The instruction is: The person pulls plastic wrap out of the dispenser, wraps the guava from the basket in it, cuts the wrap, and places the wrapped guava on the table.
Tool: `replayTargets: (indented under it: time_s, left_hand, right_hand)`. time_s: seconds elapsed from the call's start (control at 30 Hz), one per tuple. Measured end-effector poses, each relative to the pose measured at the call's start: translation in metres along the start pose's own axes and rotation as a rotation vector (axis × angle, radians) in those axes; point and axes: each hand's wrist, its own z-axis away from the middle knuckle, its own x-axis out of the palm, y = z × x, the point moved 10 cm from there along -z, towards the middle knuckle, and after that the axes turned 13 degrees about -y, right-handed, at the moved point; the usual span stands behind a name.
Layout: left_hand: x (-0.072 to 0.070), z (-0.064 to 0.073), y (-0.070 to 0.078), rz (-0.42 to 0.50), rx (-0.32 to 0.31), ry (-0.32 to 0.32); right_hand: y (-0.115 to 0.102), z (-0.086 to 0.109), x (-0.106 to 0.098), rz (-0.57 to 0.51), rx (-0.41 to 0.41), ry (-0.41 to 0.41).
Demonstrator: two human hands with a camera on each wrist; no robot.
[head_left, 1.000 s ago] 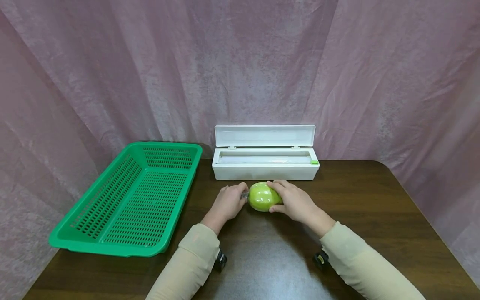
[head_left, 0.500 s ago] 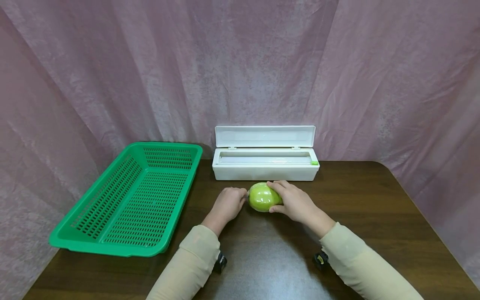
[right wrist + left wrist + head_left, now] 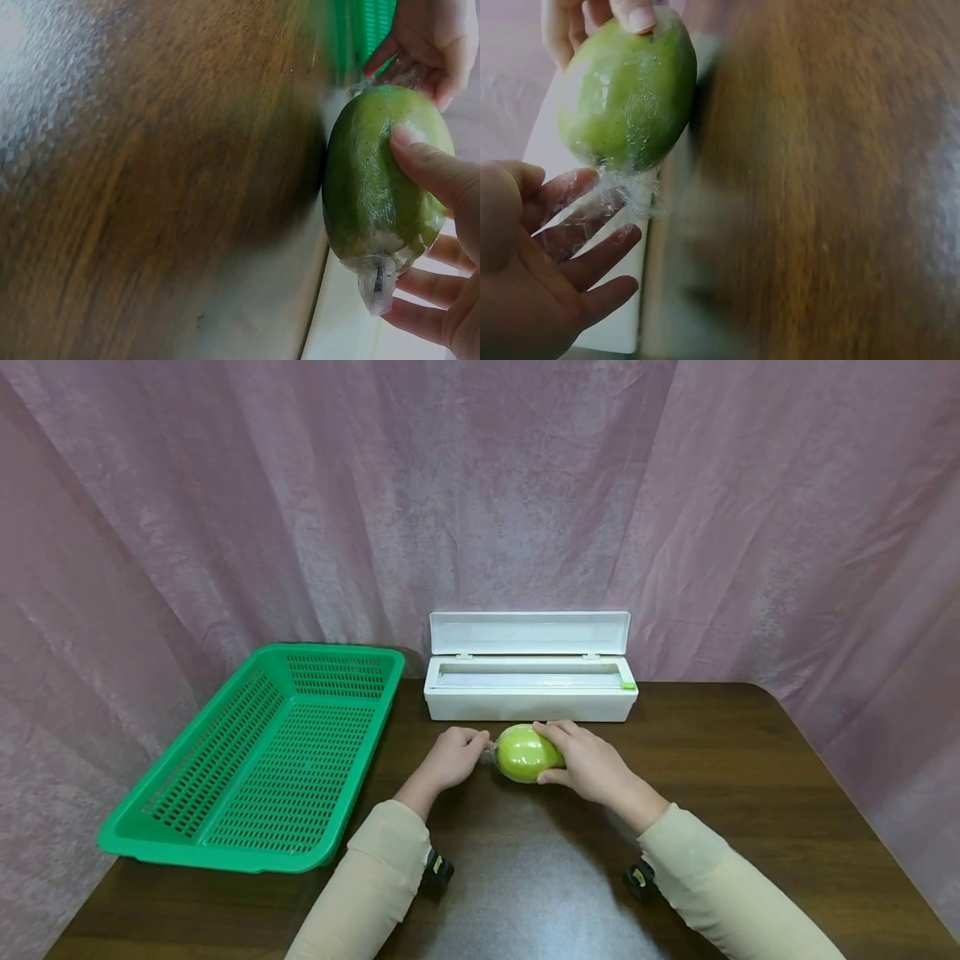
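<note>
A green mango (image 3: 522, 753) wrapped in clear cling film lies at the middle of the table. My right hand (image 3: 591, 764) holds it from the right, thumb pressed on its skin in the right wrist view. At the mango's left end, a loose gathered tail of cling film (image 3: 622, 195) reaches my left hand (image 3: 452, 758). In the left wrist view the film lies across the left hand's fairly straight, spread fingers (image 3: 600, 259), and no firm pinch shows. A twisted stub of film (image 3: 377, 285) sticks out at the mango's other end, by the right fingers.
A white cling film dispenser (image 3: 531, 706) with a raised lid and a small green slider (image 3: 628, 686) stands just behind the hands. On the left sits a green perforated basket (image 3: 330, 835). The brown wooden table (image 3: 780, 793) ends at a pink curtain (image 3: 525, 485).
My left hand has turned and shifted slightly left, with its fingers loosened, so more of the film tail shows. The right hand and mango have stayed in place.
</note>
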Motion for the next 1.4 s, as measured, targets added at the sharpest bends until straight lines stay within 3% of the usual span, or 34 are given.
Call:
replayTargets:
  time_s: [0.13, 0.3, 0.47, 0.6, 0.87, 1.17, 1.4]
  left_hand:
    - [-0.001, -0.004, -0.01, 0.075, -0.027, 0.012]
    - [0.004, -0.01, -0.017, 0.159, -0.033, -0.018]
    - [0.012, -0.012, -0.018, 0.188, -0.069, -0.125]
    - [0.017, -0.011, -0.013, 0.149, -0.088, -0.208]
    - [0.022, -0.01, -0.019, 0.137, -0.166, -0.313]
    - [0.026, -0.011, -0.023, 0.222, -0.192, -0.35]
    - [0.026, -0.009, -0.028, 0.338, -0.184, -0.332]
  right_hand:
    - [0.0, 0.0, 0.0, -0.002, 0.006, -0.002]
    - [0.001, 0.0, 0.002, -0.01, 0.013, -0.011]
    - [0.003, 0.0, 0.002, -0.007, 0.013, -0.004]
    - [0.002, 0.001, 0.001, -0.01, 0.012, 0.0]
    - [0.001, 0.001, 0.001, -0.006, 0.008, -0.003]
    - [0.001, 0.0, 0.001, -0.005, 0.002, 0.006]
    - [0.001, 0.001, 0.001, -0.004, 0.003, 0.005]
